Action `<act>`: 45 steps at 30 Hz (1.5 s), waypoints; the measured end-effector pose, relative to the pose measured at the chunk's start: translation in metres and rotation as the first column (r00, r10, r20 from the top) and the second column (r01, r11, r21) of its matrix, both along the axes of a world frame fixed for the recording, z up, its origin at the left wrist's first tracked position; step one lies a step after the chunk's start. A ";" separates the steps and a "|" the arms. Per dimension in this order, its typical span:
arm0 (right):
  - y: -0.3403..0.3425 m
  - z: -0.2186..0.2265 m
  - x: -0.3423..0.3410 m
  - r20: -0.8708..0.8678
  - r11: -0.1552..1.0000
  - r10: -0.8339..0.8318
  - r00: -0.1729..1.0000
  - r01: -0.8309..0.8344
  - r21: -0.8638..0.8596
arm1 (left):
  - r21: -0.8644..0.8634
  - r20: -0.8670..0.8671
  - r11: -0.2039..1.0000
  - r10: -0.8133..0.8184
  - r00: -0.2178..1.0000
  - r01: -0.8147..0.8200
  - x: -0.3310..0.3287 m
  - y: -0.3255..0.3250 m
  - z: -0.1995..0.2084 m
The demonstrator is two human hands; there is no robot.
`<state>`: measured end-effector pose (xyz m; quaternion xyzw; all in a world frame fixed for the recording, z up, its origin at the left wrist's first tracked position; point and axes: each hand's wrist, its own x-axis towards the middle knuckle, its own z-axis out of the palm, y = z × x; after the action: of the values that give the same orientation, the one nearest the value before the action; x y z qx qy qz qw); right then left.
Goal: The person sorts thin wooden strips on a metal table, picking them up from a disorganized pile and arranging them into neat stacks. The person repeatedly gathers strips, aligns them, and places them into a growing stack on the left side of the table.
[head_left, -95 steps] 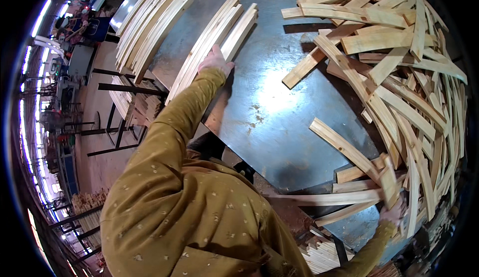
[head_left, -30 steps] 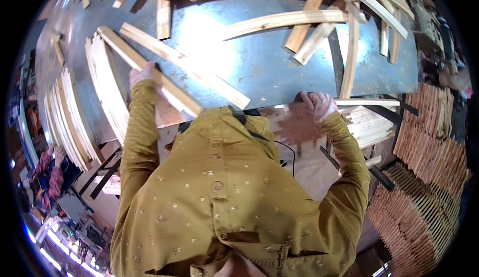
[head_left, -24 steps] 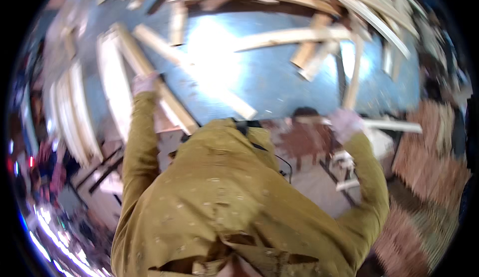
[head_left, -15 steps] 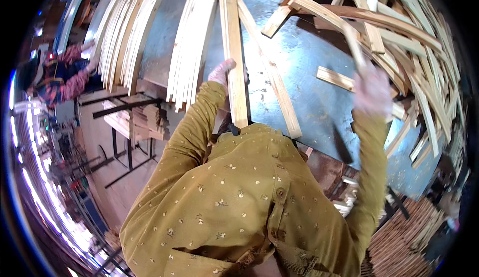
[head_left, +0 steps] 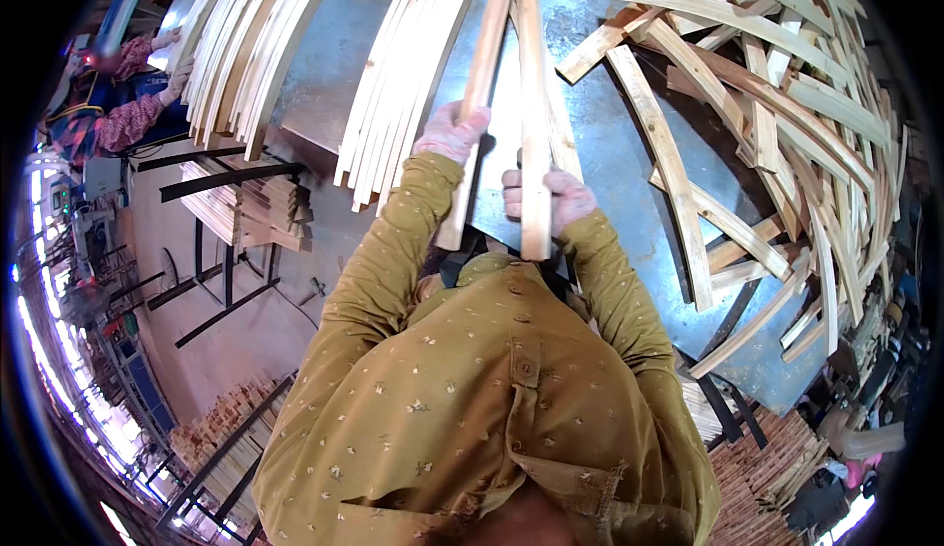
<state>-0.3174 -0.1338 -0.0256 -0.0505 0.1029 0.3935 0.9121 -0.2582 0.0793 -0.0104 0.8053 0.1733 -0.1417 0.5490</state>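
My left hand point(head_left: 452, 135) grips a long wooden strip point(head_left: 484, 59), fingers wrapped round it near its lower part. Just to the right, my right hand point(head_left: 570, 200) is closed round a second wooden strip point(head_left: 534, 104), held upright in view and close to my body. The two held strips nearly meet at their far ends and spread apart toward me. Partly hidden behind the right one, another strip point(head_left: 562, 138) lies on the metal table point(head_left: 629, 236). Left of my left hand is a row of pale strips point(head_left: 408, 64) laid side by side.
A second row of strips point(head_left: 251, 45) is at the far left, where another person's hands point(head_left: 175, 79) touch it. A jumbled heap of strips point(head_left: 787, 114) covers the right side. One loose strip point(head_left: 669, 177) lies before it. Stacked wood point(head_left: 762, 472) stands below right.
My right hand has come left from the heap to beside my left hand, and now holds a strip. The left hand's strip has turned and tilted. The view has shifted slightly.
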 end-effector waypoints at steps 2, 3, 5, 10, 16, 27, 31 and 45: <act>-0.025 0.006 0.001 -0.139 0.958 0.034 0.990 0.008 0.287 | 0.122 -0.129 0.992 0.009 0.992 0.007 -0.003 0.002 0.023; -0.029 0.007 0.006 -0.077 0.924 0.077 0.994 -0.042 0.380 | 0.161 -0.140 0.986 -0.031 0.990 0.053 -0.009 0.007 0.028; -0.050 0.024 -0.010 0.106 0.763 0.131 0.986 -0.032 -0.645 | 0.394 -0.114 0.918 -0.001 0.994 0.046 -0.016 0.014 0.024; -0.039 0.031 -0.052 -0.291 -0.642 0.739 0.607 0.504 -0.578 | 0.875 -0.051 0.445 -0.303 0.952 0.189 -0.012 0.038 0.017; -0.070 0.001 -0.048 0.329 0.120 0.489 0.808 0.311 -0.943 | 0.909 0.299 0.402 -0.439 0.847 -0.112 -0.021 0.034 0.004; -0.035 0.043 0.036 0.099 0.742 -0.059 0.993 0.110 -0.661 | -0.785 -0.360 0.608 -0.287 0.888 -0.122 -0.061 -0.076 0.048; -0.054 0.003 0.032 0.225 0.649 0.010 0.974 0.165 -0.743 | -0.540 -0.269 0.841 -0.224 0.937 0.046 -0.055 -0.051 0.041; -0.052 -0.036 -0.049 0.329 0.430 0.036 0.944 0.282 -0.858 | 0.835 0.056 0.402 -0.741 0.670 0.375 0.146 0.005 0.147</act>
<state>-0.3668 -0.1861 -0.0615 -0.5761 0.1601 0.1980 0.7767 -0.1126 0.0842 0.1363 0.9749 -0.1954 -0.0570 0.0908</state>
